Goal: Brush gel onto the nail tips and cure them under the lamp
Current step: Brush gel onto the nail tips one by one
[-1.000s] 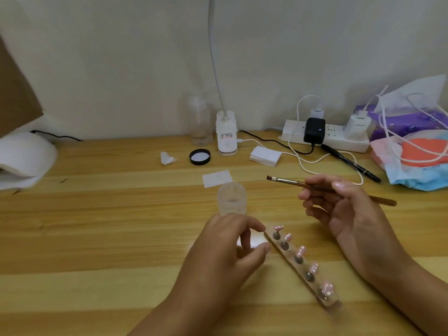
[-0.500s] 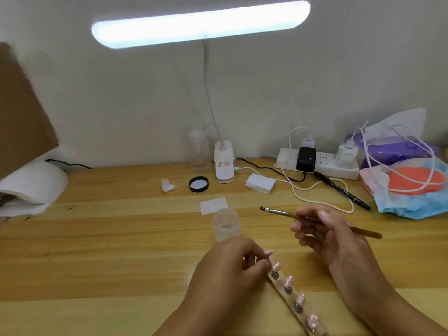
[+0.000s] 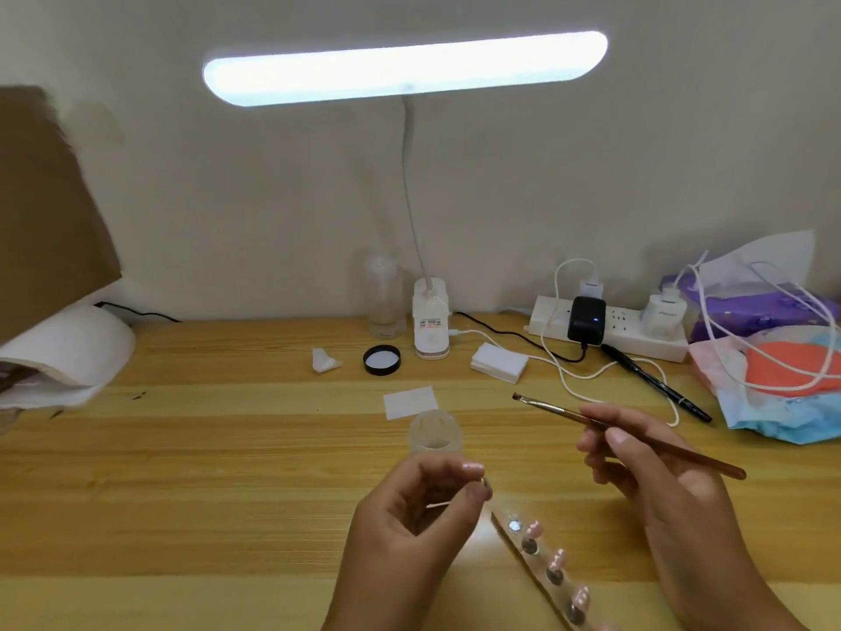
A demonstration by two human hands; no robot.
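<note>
Wooden desk (image 3: pixel 182 471), seen from above my hands. A desk lamp (image 3: pixel 405 68) stands at the far edge, its gooseneck carrying a lit white bar above the work. A white domed lamp (image 3: pixel 68 352) sits at the left edge, with a black cord running from behind it. A power strip (image 3: pixel 632 334) lies along the far edge toward the right corner, chargers plugged in.

My left hand (image 3: pixel 409 535) is raised above the near edge, its thumb and forefinger pinched together on a single nail tip (image 3: pixel 478 476) (small, and partly hidden by the fingers). My right hand (image 3: pixel 669 489) is beside it, to the right, fingers curled round a brush (image 3: pixel 559 414) held like a pen, with the bristles pointing left and away from me, in the air, clear of the desk.

A clear holder strip (image 3: pixel 541 562) lies on the desk at the near edge between my two hands, angled toward the near right corner. Its far socket shows a bare shiny disc; the next sockets carry pink mounted nail tips (image 3: pixel 533 530). A frosted jar (image 3: pixel 435 432) stands open just beyond my left hand. A black lid (image 3: pixel 381 359) rests near the desk lamp's base.
</note>
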